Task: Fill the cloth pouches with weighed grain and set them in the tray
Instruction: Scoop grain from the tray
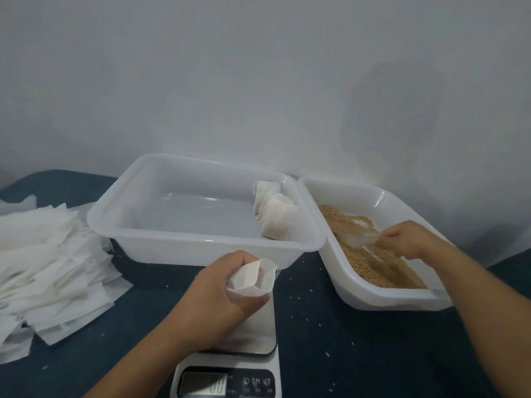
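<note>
My left hand (222, 294) grips a white cloth pouch (254, 278) with its mouth held open toward the right, just above the platform of a kitchen scale (253, 331). My right hand (408, 239) holds a clear plastic scoop (360, 239) down in the brown grain (373, 259) inside the right white tray (339, 271). The left white tray (138, 228) holds several filled pouches (275, 215) lined up along its right wall.
A big heap of empty white pouches (48, 262) lies on the dark blue table cover at the left. Loose grains are scattered over the cover (330, 340). The scale's display (204, 383) sits at the bottom edge. A pale wall stands close behind both trays.
</note>
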A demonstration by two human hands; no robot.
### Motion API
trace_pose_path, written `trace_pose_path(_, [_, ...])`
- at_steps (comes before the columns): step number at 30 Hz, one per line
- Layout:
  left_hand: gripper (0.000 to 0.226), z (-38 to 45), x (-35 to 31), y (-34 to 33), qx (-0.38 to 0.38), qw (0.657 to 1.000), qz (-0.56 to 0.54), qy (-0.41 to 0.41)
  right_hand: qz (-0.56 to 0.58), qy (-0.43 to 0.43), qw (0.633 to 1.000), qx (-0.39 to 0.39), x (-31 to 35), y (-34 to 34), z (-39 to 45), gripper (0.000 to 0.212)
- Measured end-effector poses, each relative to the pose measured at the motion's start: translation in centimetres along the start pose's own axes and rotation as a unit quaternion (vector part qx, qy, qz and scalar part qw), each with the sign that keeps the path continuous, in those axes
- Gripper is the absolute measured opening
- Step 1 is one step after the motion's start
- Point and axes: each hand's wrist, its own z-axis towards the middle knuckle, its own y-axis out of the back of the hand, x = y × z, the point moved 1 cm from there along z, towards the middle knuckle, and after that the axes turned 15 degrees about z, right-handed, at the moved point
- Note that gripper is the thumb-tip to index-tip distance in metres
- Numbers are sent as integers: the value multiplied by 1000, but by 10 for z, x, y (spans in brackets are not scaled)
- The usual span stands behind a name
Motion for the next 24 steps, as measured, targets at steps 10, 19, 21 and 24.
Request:
trace_pose_path(10, [30, 3, 6, -3, -13, 1000, -17, -7, 73, 31, 996, 26, 39, -54, 33, 31])
trace_pose_path(19, [20, 0, 5, -3, -4, 998, -54, 23, 197, 15, 980, 15, 41, -47, 14, 32])
trace_pose_path(21, [15, 1, 5, -4, -6, 998, -61, 32, 235, 14, 972, 10, 39, -39, 5, 30])
trace_pose_path(24, [22, 1, 3, -5, -7, 995, -84, 51, 273, 45, 961, -5, 38, -29, -14, 27])
